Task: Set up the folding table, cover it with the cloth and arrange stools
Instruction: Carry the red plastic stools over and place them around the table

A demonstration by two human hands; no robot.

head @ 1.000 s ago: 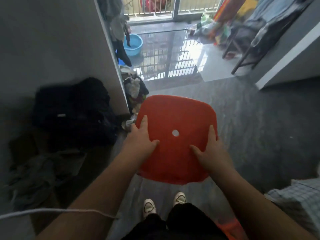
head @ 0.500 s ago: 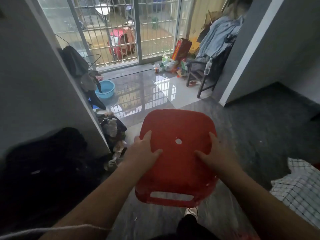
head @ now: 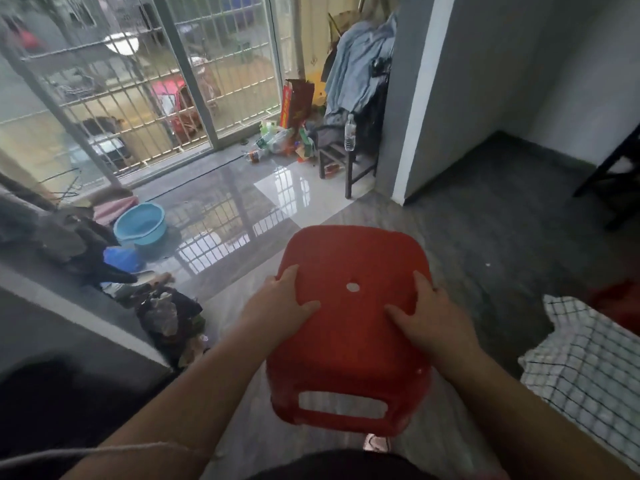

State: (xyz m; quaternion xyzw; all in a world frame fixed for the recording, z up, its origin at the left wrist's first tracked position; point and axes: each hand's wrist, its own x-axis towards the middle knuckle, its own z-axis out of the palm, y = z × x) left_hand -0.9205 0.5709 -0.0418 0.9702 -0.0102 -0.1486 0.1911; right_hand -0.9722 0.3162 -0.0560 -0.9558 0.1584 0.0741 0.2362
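A red plastic stool (head: 349, 327) with a small hole in its seat is held up in front of me, seat tilted toward me, its slotted side panel at the bottom. My left hand (head: 280, 303) grips the seat's left edge, thumb on top. My right hand (head: 426, 317) grips the right edge the same way. The table at the lower right is covered with a white checked cloth (head: 585, 368). Another red stool (head: 616, 303) shows blurred behind the cloth.
A grey wall edge (head: 79, 313) runs along the left with clothes and bags piled at its foot. A blue basin (head: 140, 225) sits on the glossy floor by the barred door. A dark wooden chair (head: 349, 157) with clothes stands at the back by a grey pillar (head: 415, 98).
My view has lifted from the floor toward the barred door. The stool stays in both hands and now tilts more, showing its slotted side. The checked cloth has come further into view.
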